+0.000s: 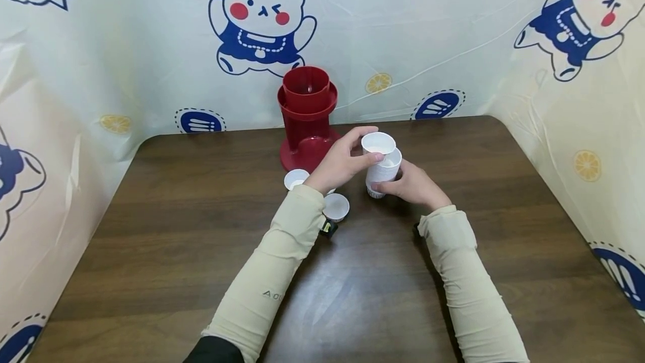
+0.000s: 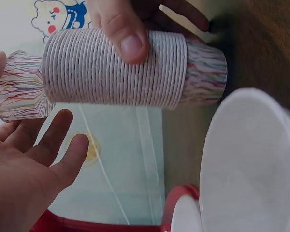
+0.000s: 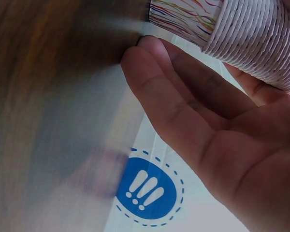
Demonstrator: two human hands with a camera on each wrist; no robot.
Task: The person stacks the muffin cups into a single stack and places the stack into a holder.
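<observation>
My right hand grips a tall stack of white paper cups from the right side, its thumb across the rims. My left hand pinches a single paper cup at the stack's top end, between thumb and fingers. That cup has thin coloured stripes and is pulled partly out of the stack, tilted slightly. In the right wrist view, the stack's striped lower end shows just above the fingers. More white cups stand on the table by the left forearm, one nearer cup and another cup.
A red holder with a round base and an upright tube stands at the table's back edge, left of the stack. Patterned cloth hangs behind and on both sides of the brown wooden table.
</observation>
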